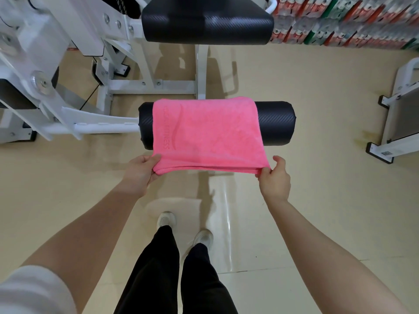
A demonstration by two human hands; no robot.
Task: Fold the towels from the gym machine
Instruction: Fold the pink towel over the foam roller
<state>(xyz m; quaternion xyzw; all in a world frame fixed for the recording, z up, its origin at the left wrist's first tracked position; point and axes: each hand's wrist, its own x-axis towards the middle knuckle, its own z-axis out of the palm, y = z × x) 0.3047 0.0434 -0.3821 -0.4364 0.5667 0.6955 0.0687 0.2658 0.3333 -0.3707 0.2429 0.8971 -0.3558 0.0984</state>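
Note:
A pink towel (204, 132), folded into several layers, lies draped over the black roller pad (276, 123) of a white gym machine (45, 64). My left hand (140, 173) pinches the towel's near left corner. The near right corner is pinched by my right hand (274, 177), thumb up. The near edge hangs between both hands, clear of the roller. Faint lettering runs along the towel's left side.
A black seat pad (206, 26) stands beyond the roller. Another white machine frame (399, 114) is at the right. Stacked packs of bottles (344, 19) line the back right wall. My legs and white shoes (166, 219) stand on beige floor below.

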